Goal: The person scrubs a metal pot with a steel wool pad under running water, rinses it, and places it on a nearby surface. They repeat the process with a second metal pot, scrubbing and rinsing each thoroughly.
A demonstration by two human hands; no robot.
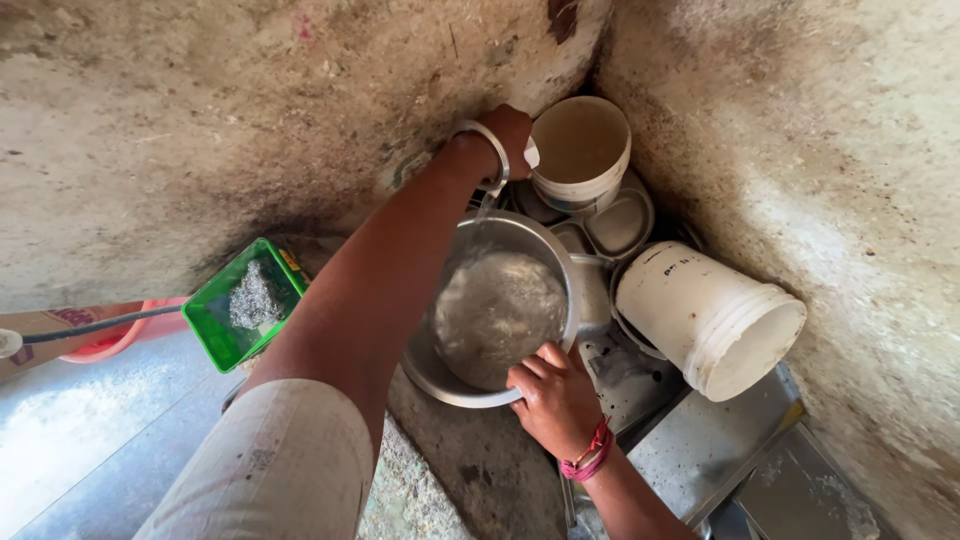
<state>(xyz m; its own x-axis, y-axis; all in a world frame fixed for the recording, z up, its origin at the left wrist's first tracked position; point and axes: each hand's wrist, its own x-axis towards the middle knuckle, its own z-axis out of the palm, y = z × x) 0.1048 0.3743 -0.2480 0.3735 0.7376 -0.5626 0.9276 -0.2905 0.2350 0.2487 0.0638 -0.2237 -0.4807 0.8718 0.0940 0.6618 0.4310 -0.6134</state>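
A wide steel bowl [455, 385] sits on the wet floor in the corner, partly filled with cloudy water [500, 315]. My right hand [555, 398], with red threads at the wrist, grips the bowl's near rim. My left arm reaches over the bowl to the wall. My left hand [508, 132], a metal bangle at its wrist, is closed over a tap that it mostly hides. A thin stream of water [484, 207] falls from under that hand into the bowl.
A white bucket [580, 140] stands upright in the corner; another white bucket [712, 322] lies on its side at right. Steel lids [620, 222] lie between them. A green tub [225, 335] holding a grey scrubber and a pink basin [100, 342] sit at left. Flat steel trays [705, 440] lie at lower right.
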